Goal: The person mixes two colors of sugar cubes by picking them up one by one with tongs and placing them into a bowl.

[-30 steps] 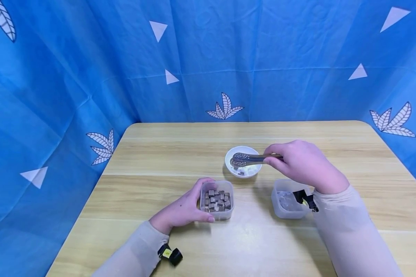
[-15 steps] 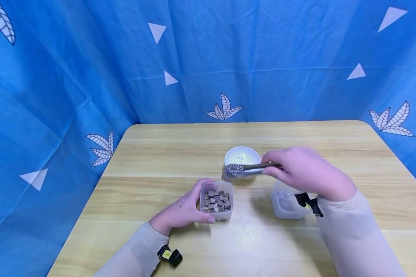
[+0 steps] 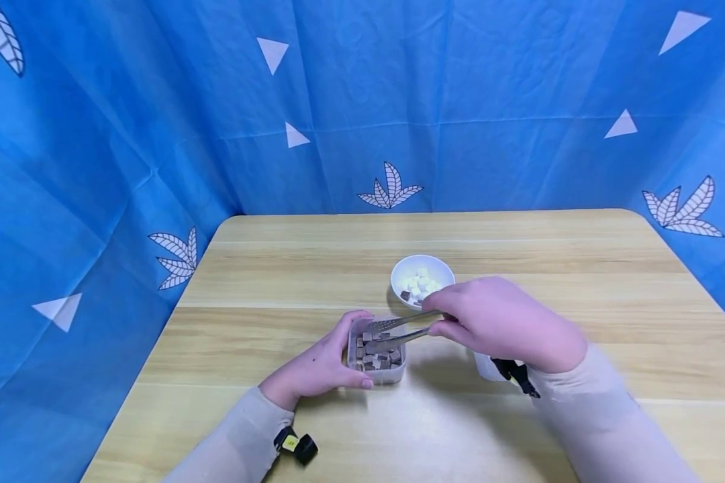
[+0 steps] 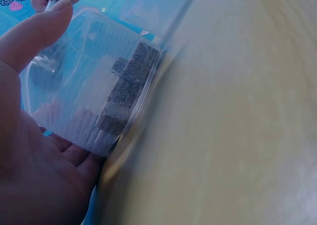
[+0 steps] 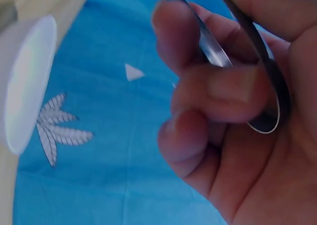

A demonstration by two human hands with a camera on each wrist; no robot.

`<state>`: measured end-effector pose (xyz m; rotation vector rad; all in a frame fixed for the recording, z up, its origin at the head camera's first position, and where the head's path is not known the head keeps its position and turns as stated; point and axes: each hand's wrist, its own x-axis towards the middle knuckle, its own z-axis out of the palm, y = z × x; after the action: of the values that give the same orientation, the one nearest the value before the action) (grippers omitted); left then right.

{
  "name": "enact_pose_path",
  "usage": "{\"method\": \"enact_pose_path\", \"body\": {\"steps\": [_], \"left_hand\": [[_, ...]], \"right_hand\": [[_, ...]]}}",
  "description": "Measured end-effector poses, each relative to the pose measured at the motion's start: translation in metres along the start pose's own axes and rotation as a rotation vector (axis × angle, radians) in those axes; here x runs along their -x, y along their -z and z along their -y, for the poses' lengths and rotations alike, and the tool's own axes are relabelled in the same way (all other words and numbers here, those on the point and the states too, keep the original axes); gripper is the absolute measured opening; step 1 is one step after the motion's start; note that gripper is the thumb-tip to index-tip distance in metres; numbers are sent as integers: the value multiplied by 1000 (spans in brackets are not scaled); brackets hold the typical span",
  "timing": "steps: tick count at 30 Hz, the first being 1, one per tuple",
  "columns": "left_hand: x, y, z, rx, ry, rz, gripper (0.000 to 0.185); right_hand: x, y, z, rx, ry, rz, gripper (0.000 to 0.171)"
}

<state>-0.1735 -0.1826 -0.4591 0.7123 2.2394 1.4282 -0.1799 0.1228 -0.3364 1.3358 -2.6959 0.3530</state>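
Observation:
My left hand (image 3: 317,365) grips a clear square plastic container (image 3: 387,378) from its left side, thumb in front and fingers behind. Brown cubes (image 3: 379,361) cover its floor; the left wrist view shows these cubes (image 4: 126,86) through the wall. My right hand (image 3: 507,329) holds metal tongs (image 3: 407,320), whose bent end (image 5: 265,127) lies in the palm in the right wrist view. The tong tips are spread apart inside the container, over the cubes. Just behind, a white bowl (image 3: 406,270) holds white cubes (image 3: 423,273) and a dark cube (image 3: 405,295).
A second clear container (image 3: 489,369) stands to the right, mostly hidden under my right hand and wrist. All of it is on a light wooden table (image 3: 290,268). A blue patterned curtain (image 3: 362,80) hangs behind the table and along its left side.
My right hand has moved the tongs from over the white bowl, left and toward me, into the container of brown cubes. The tong tips have spread apart. My left hand stays in place.

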Motion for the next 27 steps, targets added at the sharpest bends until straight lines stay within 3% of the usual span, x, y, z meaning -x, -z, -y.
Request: {"method": "enact_pose_path", "body": {"steps": [4, 10, 16, 27], "left_hand": [[-1, 1, 1, 7, -7, 6, 108], [-2, 1, 1, 24, -14, 15, 104], [-1, 1, 1, 0, -29, 9, 103], [-2, 1, 3, 24, -35, 19, 102]], "right_hand": [[-8, -14, 6, 10, 47, 3, 16], [-13, -25, 15, 67, 17, 47, 18], [-13, -26, 17, 106, -44, 48, 16], [-13, -25, 19, 48, -26, 91, 15]]}}
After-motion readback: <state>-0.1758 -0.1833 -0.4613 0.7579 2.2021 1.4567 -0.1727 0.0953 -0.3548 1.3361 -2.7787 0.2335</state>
